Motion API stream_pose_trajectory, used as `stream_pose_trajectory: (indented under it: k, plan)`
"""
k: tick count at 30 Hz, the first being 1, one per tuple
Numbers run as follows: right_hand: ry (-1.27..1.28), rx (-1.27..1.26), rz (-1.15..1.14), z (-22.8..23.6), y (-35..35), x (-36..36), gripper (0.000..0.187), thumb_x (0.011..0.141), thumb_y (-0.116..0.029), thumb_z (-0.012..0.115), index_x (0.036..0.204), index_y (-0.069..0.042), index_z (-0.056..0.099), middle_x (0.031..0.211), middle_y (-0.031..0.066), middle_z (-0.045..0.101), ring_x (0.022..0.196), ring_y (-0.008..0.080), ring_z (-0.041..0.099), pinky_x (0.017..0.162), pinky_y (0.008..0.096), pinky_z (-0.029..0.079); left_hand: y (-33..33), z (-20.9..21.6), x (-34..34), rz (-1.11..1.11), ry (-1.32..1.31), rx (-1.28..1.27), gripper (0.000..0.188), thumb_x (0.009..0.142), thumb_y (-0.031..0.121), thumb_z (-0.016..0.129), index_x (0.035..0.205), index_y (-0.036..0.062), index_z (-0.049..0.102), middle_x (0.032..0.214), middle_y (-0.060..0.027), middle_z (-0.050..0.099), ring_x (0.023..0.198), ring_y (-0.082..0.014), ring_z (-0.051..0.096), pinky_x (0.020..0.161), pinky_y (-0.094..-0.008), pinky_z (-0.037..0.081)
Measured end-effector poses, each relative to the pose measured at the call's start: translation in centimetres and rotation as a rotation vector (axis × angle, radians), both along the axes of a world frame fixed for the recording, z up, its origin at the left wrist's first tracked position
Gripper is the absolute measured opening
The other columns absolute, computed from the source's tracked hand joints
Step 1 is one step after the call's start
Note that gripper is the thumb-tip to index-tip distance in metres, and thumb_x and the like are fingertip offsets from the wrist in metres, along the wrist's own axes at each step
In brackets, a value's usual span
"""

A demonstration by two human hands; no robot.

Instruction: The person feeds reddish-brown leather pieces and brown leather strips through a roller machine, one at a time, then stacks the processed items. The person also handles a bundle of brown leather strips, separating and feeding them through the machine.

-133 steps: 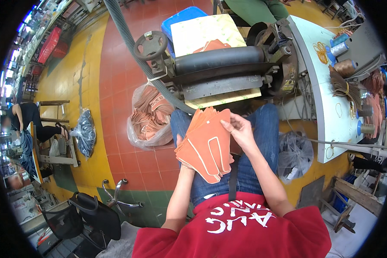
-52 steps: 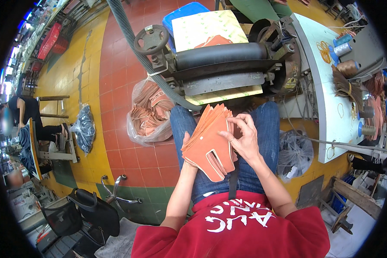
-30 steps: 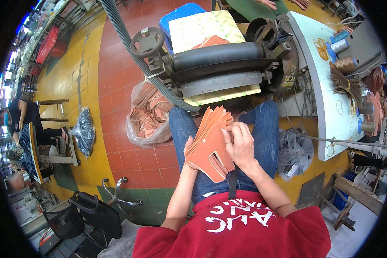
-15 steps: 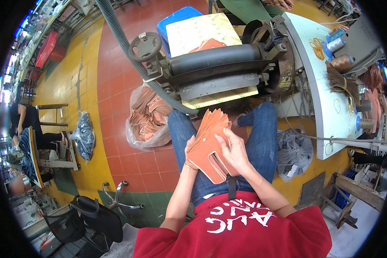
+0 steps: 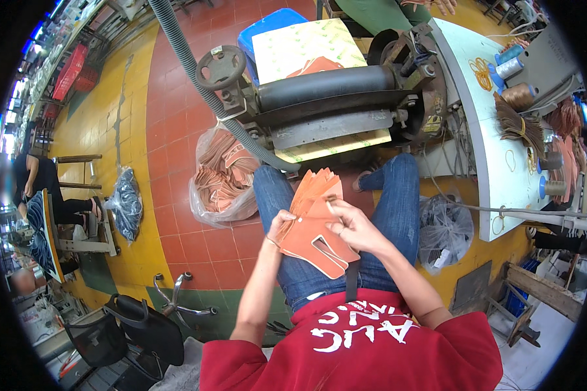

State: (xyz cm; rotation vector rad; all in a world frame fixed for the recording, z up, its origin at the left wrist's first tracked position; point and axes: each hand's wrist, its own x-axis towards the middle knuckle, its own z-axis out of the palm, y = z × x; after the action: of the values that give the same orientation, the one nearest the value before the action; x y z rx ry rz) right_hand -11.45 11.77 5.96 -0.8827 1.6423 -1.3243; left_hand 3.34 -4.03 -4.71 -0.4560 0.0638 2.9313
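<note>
Evidently, the work in hand is a stack of orange pieces (image 5: 312, 244), located above the wearer's lap, between the two thighs of the blue jeans (image 5: 401, 195). The upper ends fan out in layers; the top piece carries a small white mark and a pale-edged slot near its lower end.

The left hand (image 5: 279, 228) is at the stack's left edge. Its grip is closed, with the thumb on the upper face and the other fingers largely hidden, pinching the stack. The right hand (image 5: 359, 228) is at the right side, fingers bent, fingertips and thumb at the pieces; whether its grip pinches a single layer cannot be determined.

Ahead of the knees stands a machine with a dark roller (image 5: 326, 89) and a handwheel (image 5: 221, 67) at its left end. Behind the roller, further orange pieces (image 5: 318, 66) lie on a pale yellow board (image 5: 306, 42), beside a blue bin (image 5: 249, 40). A grey ribbed hose (image 5: 190, 62) passes the machine's left side.

A clear plastic bag (image 5: 204, 214) of similar pieces sits on the red-tiled floor (image 5: 173, 189), near the left knee. To the right, a pale bench (image 5: 486, 140) carries thread spools (image 5: 519, 96) and a banded brown bundle (image 5: 520, 125).
</note>
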Motion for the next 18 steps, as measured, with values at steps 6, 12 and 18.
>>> stream_pose_trajectory:
  k: [6, 12, 18]
  plan:
    - [-0.429, 0.035, -0.097, -0.4, 0.0, -0.5, 0.023, 0.09, -0.013, 0.055, 0.107, 0.002, 0.059, 0.098, 0.0047, 0.062, 0.09, 0.0089, 0.057, 0.078, 0.0275, 0.048, -3.7, 4.3, -3.5, -0.38, -0.018, -0.616, 0.053, 0.087, 0.019, 0.061, 0.132, -0.001, 0.041, 0.114, -0.0103, 0.059, 0.101, -0.0152, 0.06, 0.084, -0.0285, 0.051]
    - [-0.435, 0.056, -0.189, -0.1, 0.1, 0.6, 0.028, 0.093, -0.023, 0.057, 0.104, 0.003, 0.06, 0.086, 0.0029, 0.065, 0.076, 0.0084, 0.06, 0.068, 0.0256, 0.05, -3.7, 4.8, -5.2, -0.493, 0.005, -0.622, 0.039, 0.088, 0.019, 0.061, 0.121, 0.001, 0.052, 0.098, -0.0047, 0.063, 0.081, -0.0089, 0.061, 0.069, -0.0233, 0.052]
    - [0.851, 0.175, -0.021, 2.9, 0.4, 1.9, 0.015, 0.082, -0.019, 0.062, 0.081, -0.005, 0.06, 0.074, 0.0095, 0.063, 0.068, 0.0276, 0.064, 0.057, 0.0354, 0.052, -3.3, 4.7, -5.4, -0.607, 0.114, -1.25, 0.033, 0.089, 0.026, 0.061, 0.105, -0.0024, 0.06, 0.084, -0.0012, 0.063, 0.072, -0.005, 0.056, 0.063, -0.0219, 0.049]
